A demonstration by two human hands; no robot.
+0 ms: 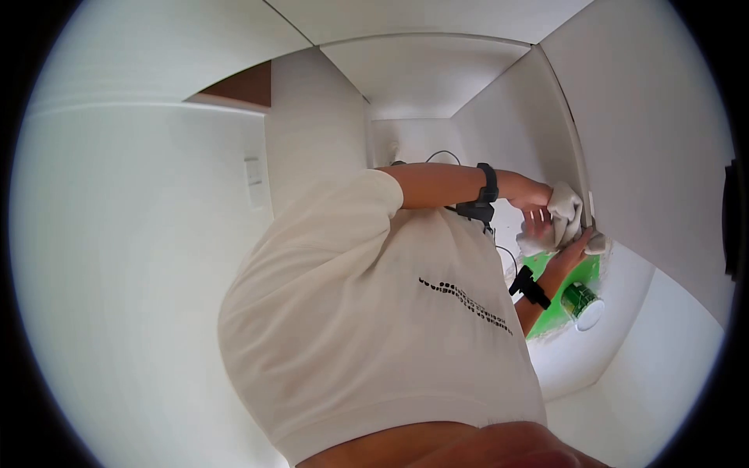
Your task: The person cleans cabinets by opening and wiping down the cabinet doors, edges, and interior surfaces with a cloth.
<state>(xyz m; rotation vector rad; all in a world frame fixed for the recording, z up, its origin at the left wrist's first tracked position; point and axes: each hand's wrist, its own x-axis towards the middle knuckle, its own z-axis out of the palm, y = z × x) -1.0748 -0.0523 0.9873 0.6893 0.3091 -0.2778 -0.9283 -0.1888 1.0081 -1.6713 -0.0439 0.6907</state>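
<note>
Bright, diffuse light; soft shadows on shirt (367,312); strong fisheye bending; edges fading to black

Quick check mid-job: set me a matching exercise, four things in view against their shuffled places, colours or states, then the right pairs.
Things:
1. cloth
2. can
3. shirt
4. wall plate

Descriptions:
A. on the wall at picture left
B. white with dark lettering
C. bunched up
D. green with a white end

Pairs: 1-C, 2-D, 3-B, 4-A

Two hands (537,218) (574,251); one cloth (565,214); one bucket (581,306)
</note>
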